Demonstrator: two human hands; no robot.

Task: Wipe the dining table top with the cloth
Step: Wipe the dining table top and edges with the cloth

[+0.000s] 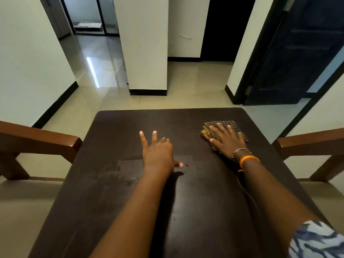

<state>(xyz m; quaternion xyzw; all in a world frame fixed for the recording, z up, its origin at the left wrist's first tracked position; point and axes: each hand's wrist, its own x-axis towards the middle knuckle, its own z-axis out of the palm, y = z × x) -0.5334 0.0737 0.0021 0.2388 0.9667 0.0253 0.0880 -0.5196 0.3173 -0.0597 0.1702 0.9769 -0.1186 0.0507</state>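
Right hand lies flat, fingers spread, pressing the cloth at the table's far right. Left hand hovers empty, fingers splayed. I judge wiping underway; smudges near centre-left remain.

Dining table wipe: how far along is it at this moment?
Partly done, at a guess: a smeared streaky patch shows near the table's middle left. In hand: the right hand presses the checked cloth flat at the far right corner; the left hand is open, spread above the top. How much is left cannot be told.
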